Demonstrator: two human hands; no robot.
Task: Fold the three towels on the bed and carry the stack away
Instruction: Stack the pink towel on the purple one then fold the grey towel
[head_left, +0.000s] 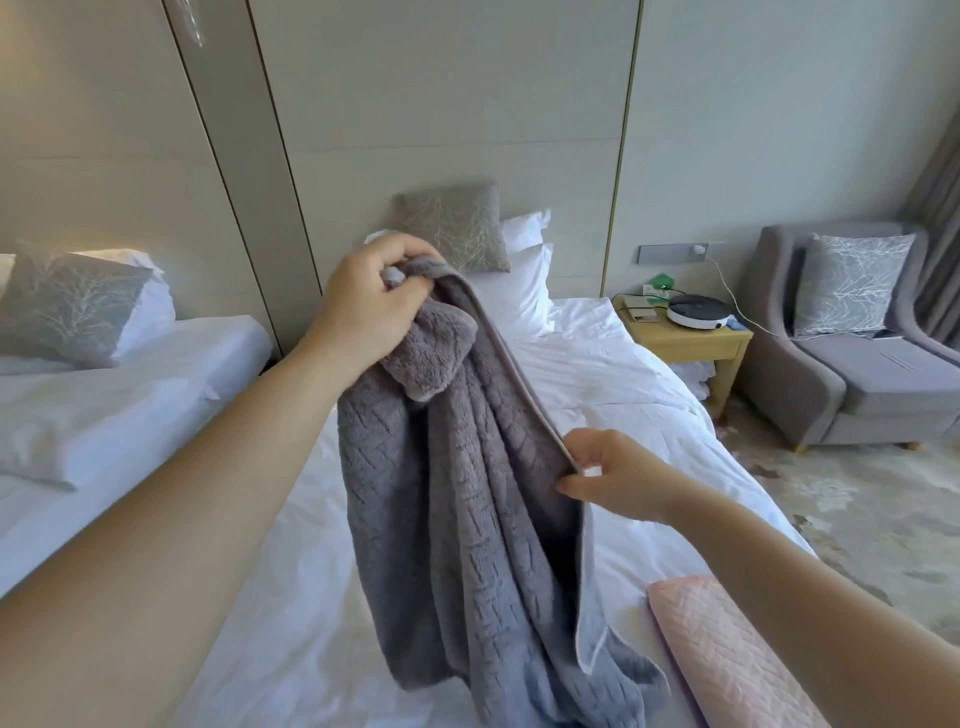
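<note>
The grey towel (467, 493) is held above the bed (623, 395), gripped by the left hand (371, 301), its edge pinched by the right hand (618, 475).

A towel (467, 493) hangs over the middle of the bed (623, 384), with the left hand (363, 306) gripping its top and the right hand (613, 473) pinching its edge lower right. A second towel (727, 654) lies on the bed's near right. Pillows (524, 291) sit at the head. Right of the bed stands a nightstand (691, 338), then an armchair (857, 384). Another bed (130, 374) lies left.
</note>
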